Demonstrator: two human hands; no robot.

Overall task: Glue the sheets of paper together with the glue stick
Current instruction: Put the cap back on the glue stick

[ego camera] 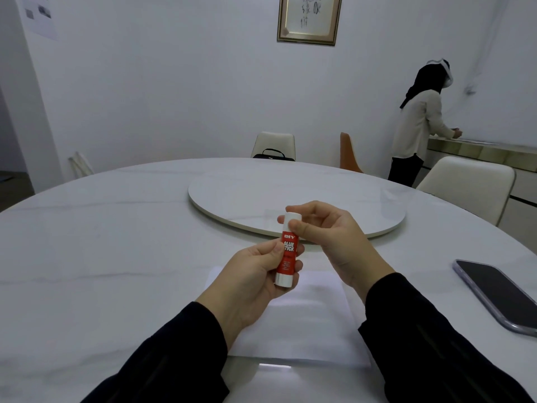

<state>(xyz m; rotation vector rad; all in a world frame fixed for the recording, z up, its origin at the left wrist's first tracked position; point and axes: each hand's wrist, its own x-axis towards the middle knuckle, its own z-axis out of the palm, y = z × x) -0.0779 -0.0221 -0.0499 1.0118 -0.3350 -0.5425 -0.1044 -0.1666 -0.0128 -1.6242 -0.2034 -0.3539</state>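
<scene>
Hands both on upright red-and-white glue stick point(288, 251), held above white paper sheets point(313, 315) on white marble round worktop point(116, 228). Left hand point(252, 274) grips its body; right hand point(325, 228) pinches white cap point(292, 221). Dark phone point(497, 295) lies right, apart.

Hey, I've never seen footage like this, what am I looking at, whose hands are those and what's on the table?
There is no machine here. One camera sits on a person's head and looks forward and down, so the two hands in black sleeves are the wearer's own. The left hand grips the red body of a glue stick, held upright above the table. The right hand pinches its white cap, which is still on. Under the hands lies white paper on a round white table. A turntable sits in the table's middle, and a phone lies face up at the right. Another person stands at a counter behind.
</scene>
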